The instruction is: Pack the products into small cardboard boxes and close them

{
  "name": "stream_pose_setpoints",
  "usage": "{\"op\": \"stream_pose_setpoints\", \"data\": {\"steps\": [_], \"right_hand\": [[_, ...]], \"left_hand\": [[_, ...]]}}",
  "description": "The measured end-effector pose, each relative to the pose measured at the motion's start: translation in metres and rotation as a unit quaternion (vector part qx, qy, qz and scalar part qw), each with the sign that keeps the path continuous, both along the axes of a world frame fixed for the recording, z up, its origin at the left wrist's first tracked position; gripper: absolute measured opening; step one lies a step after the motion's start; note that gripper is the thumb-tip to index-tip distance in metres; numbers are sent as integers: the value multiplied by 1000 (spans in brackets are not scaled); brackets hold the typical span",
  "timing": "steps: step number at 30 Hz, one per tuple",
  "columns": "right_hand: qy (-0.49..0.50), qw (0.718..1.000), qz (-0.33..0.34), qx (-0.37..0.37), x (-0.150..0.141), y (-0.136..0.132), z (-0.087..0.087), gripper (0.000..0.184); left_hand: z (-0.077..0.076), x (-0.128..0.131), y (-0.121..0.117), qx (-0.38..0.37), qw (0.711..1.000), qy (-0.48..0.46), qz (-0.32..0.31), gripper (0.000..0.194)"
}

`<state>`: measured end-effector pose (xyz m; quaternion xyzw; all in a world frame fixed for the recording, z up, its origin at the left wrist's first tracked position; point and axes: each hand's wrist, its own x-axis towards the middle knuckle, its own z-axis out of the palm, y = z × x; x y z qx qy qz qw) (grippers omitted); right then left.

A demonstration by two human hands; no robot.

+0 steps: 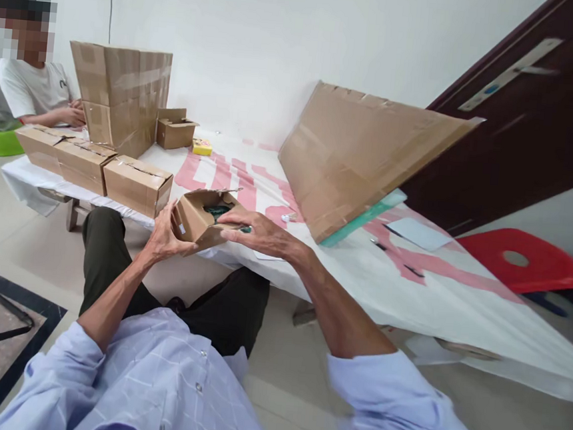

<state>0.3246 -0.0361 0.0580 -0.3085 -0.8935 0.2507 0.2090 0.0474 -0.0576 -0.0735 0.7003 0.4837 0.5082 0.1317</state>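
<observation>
A small brown cardboard box [191, 215] is held tilted over the table's front edge, its top flaps apart. My left hand [167, 235] wraps around the box's left side and underside, closed on it. Inside the opening lies something dark green [216, 211], its kind not clear. My right hand [262, 234] grips the right side of the box, with fingers at the opening's rim and next to the green contents. A bit of green also shows between those fingers. Part of the box is hidden by both hands.
Closed boxes [136, 182] line the table edge at left; behind them rises a taped box stack [121, 93]. An open box [176, 132] and a yellow packet [202, 147] sit further back. A large cardboard sheet [362, 155] leans right, near a red stool [523, 259]. A person [34, 89] sits left.
</observation>
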Motion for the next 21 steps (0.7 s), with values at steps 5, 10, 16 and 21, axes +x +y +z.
{"op": "stream_pose_setpoints", "data": {"steps": [5, 10, 16, 21], "right_hand": [[-7, 1000, 2, 7, -13, -2, 8, 33], [13, 997, -40, 59, -14, -2, 9, 26], [25, 974, -90, 207, -28, -16, 9, 26], [40, 982, -106, 149, -27, -9, 10, 24]], "left_hand": [[10, 17, -12, 25, 999, -13, 37, 124], [18, 24, -18, 40, 998, -16, 48, 116], [35, 38, -25, 65, 996, 28, 58, 106], [42, 33, -27, 71, 995, 69, 33, 100]]}}
